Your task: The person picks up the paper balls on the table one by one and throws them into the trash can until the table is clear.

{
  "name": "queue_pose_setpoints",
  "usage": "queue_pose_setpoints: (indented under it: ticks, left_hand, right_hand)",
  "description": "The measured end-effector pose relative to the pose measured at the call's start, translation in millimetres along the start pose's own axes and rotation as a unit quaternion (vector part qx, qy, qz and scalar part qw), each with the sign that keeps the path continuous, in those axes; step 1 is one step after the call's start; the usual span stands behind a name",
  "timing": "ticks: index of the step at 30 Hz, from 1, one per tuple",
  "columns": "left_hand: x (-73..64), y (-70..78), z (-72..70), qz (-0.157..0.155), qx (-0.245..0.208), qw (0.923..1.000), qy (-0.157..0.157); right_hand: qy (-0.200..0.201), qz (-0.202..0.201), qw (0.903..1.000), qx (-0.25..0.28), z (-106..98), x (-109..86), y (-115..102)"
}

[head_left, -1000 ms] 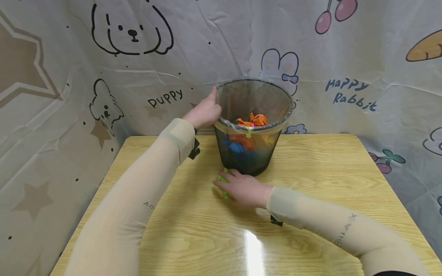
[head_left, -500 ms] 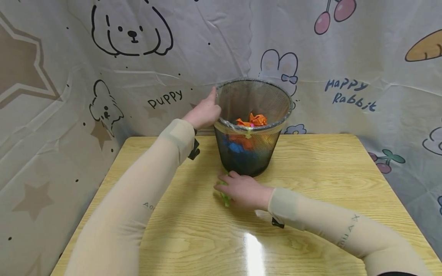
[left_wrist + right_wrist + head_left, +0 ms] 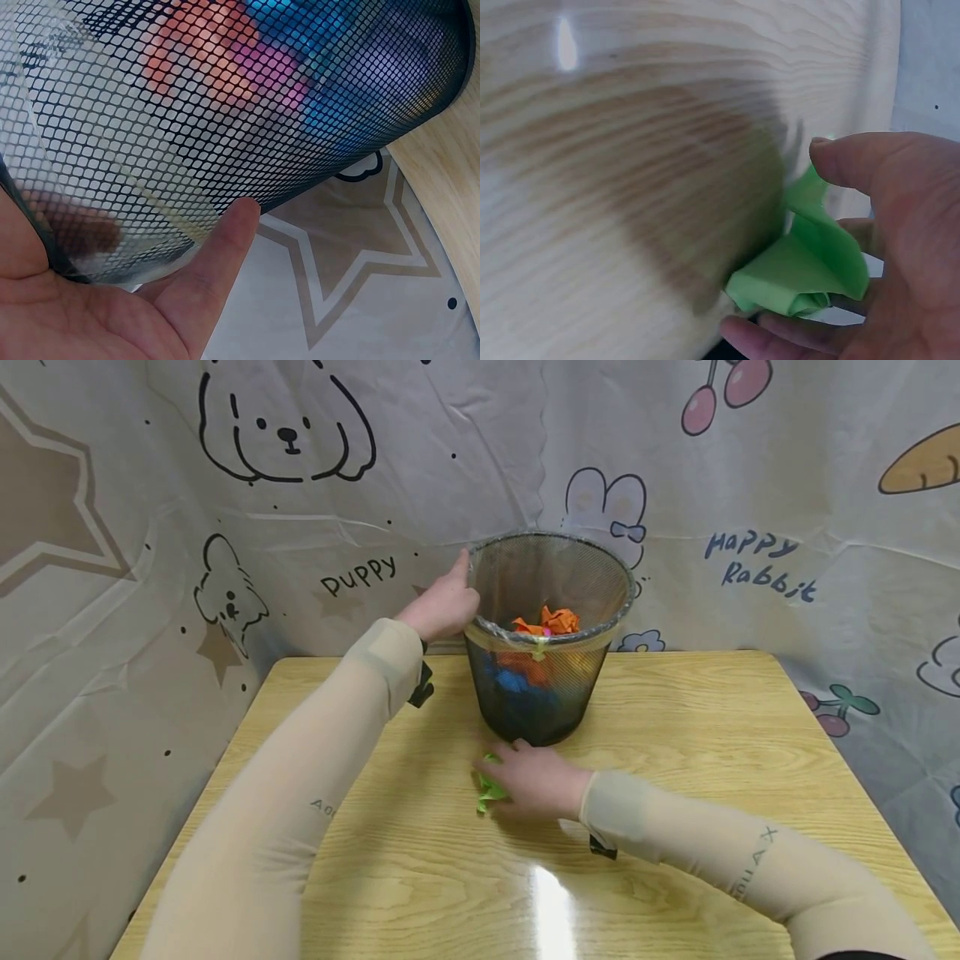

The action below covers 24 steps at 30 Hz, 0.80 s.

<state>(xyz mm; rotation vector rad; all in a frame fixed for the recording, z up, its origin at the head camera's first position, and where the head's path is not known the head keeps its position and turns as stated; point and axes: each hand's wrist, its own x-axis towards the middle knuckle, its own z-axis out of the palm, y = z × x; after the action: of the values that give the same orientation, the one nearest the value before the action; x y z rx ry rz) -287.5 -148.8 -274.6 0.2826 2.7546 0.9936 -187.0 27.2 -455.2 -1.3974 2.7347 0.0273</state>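
Note:
My left hand (image 3: pixel 442 603) grips the rim of a black mesh wastebasket (image 3: pixel 592 647) at its left side. In the left wrist view, the thumb (image 3: pixel 225 251) presses along the outside of the mesh, and blurred fingers show through it inside. Orange, blue and pink crumpled papers (image 3: pixel 558 620) lie in the basket. On the table just in front of the basket, my right hand (image 3: pixel 536 781) has its fingers curled round a crumpled green paper (image 3: pixel 802 262). In the right wrist view this paper sits between the thumb and the fingers.
The basket stands on a wood-grain table (image 3: pixel 690 743) near its back edge. A printed cloth (image 3: pixel 405 460) with cartoon drawings hangs behind and at both sides. A bright light reflection (image 3: pixel 551 910) lies on the table's front part.
My right hand has drawn slightly toward the near side and right, away from the basket's base. The green paper has moved nearer and turned with it. My left hand stays on the rim.

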Motion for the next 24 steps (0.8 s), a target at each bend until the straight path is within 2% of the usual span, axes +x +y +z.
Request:
queue_pose_setpoints:
  ticks: [8, 15, 24]
  left_hand:
    - [-0.6, 0.0, -1.0, 0.002, -0.015, 0.9999, -0.006]
    - [-0.8, 0.3, -0.7, 0.003, -0.009, 0.9999, -0.008]
    - [1.5, 0.0, 0.3, 0.002, 0.000, 1.0000, -0.002]
  right_hand:
    - [0.021, -0.014, 0.9994, 0.023, 8, -2.4, -4]
    - [0.044, -0.039, 0.9982, 0.013, 13, -3.9, -5]
    - [0.059, -0.039, 0.9975, 0.004, 20, -7.0, -4]
